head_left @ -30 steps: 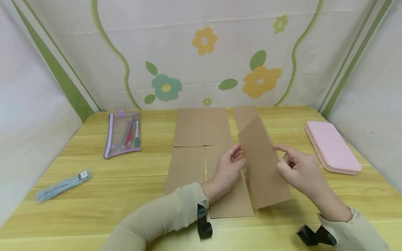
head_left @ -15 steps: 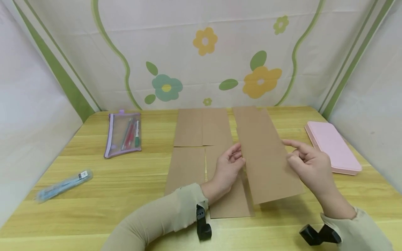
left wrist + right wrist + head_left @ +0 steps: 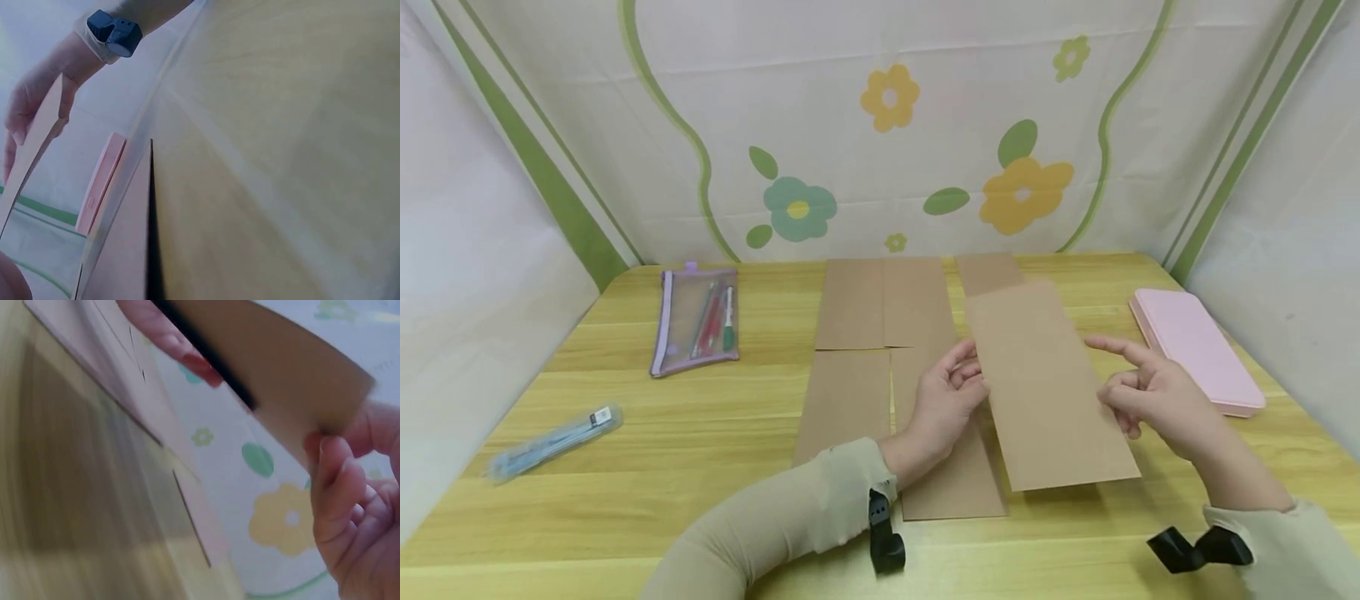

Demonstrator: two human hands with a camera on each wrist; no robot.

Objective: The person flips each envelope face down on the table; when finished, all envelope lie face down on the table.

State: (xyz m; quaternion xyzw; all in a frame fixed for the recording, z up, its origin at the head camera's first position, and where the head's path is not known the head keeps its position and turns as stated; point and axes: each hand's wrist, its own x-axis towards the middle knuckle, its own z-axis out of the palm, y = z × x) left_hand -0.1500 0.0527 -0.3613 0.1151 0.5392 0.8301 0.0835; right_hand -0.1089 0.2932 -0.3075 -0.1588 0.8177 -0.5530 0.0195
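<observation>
In the head view, a brown cardboard sheet (image 3: 1052, 392) is raised over the table, tilted, between the two hands. My left hand (image 3: 943, 400) holds its left edge between thumb and fingers. At its right edge, my right hand (image 3: 1168, 404) pinches the sheet, with the index finger stretched out past the edge. The right wrist view shows curled fingers (image 3: 337, 481) at a corner of the cardboard sheet (image 3: 306, 375). Below and to the left lie several flat cardboard pieces (image 3: 850, 304) in rows. Another cardboard piece (image 3: 988, 273) is partly hidden behind the raised sheet.
A pink case (image 3: 1198, 350) lies at the right of the wooden table (image 3: 700, 450). On the left are a clear zip pouch (image 3: 688, 321) with pens and a slim packet of light-blue items (image 3: 553, 442). A flowered cloth (image 3: 850, 150) stands behind the table.
The raised sheet has turned its face more toward the head camera, and its far end has come lower. My right hand has moved right with its edge; the left hand has hardly moved.
</observation>
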